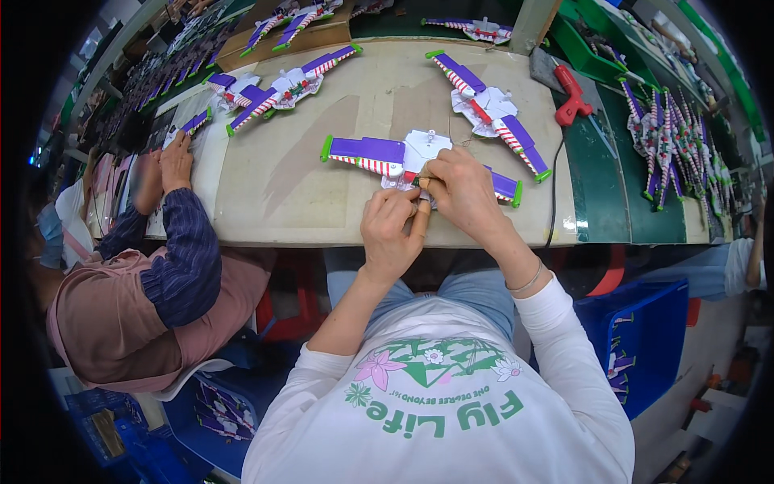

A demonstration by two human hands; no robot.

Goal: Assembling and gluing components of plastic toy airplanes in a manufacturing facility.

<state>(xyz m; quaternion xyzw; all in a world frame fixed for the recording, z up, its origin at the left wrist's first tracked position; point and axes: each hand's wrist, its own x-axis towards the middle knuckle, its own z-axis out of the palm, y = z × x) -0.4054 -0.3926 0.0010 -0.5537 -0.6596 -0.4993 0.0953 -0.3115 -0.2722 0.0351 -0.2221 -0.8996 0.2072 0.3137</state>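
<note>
A toy wing assembly (364,151) lies at the table's near edge, with purple wings, red-and-white striped edges, green tips and a white middle. Both my hands are at that middle. The fingers of my left hand (390,230) are closed on its near side. From the right, my right hand (466,192) pinches at the same spot and covers part of the right wing. Something small and dark shows between the fingertips, too small to name. Just beyond my right hand rests another toy wing assembly (486,106) with a thin wire beside it.
A red glue gun (572,98) lies at the right, its black cord hanging over the edge. More wing assemblies (278,95) lie far left; others pile up on the right (665,145). A co-worker's hand (175,164) works at the left. A blue bin (645,331) stands low right.
</note>
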